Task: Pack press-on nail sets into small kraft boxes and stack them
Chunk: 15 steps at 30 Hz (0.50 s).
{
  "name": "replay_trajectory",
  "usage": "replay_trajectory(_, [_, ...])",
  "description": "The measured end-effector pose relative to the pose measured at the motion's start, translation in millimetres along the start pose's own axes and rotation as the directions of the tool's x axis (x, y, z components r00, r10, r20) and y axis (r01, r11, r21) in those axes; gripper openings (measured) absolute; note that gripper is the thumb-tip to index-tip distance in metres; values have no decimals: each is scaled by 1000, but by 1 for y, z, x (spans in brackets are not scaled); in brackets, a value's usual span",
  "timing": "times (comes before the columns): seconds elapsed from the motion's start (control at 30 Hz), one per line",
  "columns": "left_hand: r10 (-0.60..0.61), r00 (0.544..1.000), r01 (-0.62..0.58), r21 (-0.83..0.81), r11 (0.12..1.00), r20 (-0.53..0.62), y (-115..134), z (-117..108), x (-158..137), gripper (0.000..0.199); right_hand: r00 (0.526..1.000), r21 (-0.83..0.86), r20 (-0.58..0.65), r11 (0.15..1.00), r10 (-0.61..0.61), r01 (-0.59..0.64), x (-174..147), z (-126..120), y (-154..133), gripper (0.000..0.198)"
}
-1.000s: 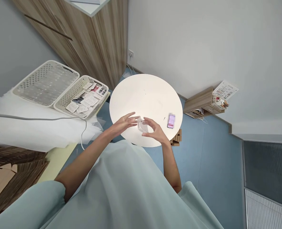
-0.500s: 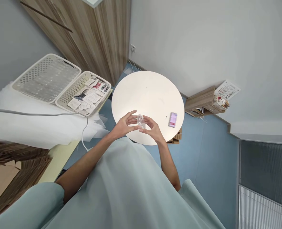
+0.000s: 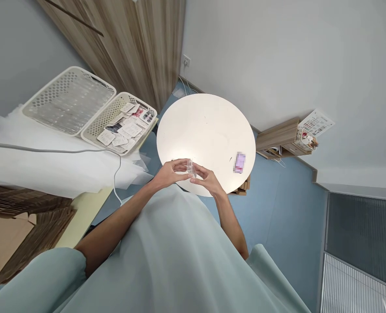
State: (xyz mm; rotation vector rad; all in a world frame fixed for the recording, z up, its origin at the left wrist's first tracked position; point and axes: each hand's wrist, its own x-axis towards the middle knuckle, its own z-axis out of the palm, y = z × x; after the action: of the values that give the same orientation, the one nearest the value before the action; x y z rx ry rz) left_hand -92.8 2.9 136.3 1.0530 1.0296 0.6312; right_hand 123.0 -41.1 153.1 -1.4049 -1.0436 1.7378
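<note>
Between my two hands, over the near edge of the round white table (image 3: pixel 212 130), is a small clear plastic case (image 3: pixel 190 168), seen nearly edge-on. My left hand (image 3: pixel 170 174) grips its left side, fingers behind and thumb in front. On its right side, my right hand (image 3: pixel 208 179) holds it with curled fingers and thumb. The fingers partly cover the case, and its exact shape is hard to make out. A blurred purple item (image 3: pixel 240 162) lies on the table to the right.
At left, a white basket of cards (image 3: pixel 124 153) and a basket of clear plastic pieces (image 3: pixel 51 124) sit by white sheeting (image 3: pixel 49 167). Flattened cardboard (image 3: pixel 7 243) is below. A grey cable (image 3: pixel 43 150) crosses there. A wooden shelf (image 3: pixel 276 132) stands by the wall.
The clear case has turned between my hands and now looks narrower and more edge-on. My fingers have drawn closer around it. The view has shifted slightly.
</note>
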Motion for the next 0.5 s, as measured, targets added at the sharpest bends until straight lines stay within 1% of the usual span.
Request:
replay_trajectory(0.13, [2, 1000, -1, -10, 1000, 18, -3, -2, -3, 89, 1000, -11, 20, 1000, 18, -18, -2, 1, 3, 89])
replay_trajectory(0.23, [10, 999, -10, -15, 1000, 33, -6, -5, -5, 88, 1000, -26, 28, 1000, 6, -5, -2, 0, 6, 90])
replay_trajectory(0.43, [-58, 997, 62, -87, 994, 48, -15, -13, -7, 91, 997, -25, 77, 999, 24, -22, -3, 0, 9, 85])
replay_trajectory(0.5, [-82, 995, 89, -127, 988, 62, -18, -16, -7, 92, 997, -19, 67, 999, 29, -27, -3, 0, 10, 86])
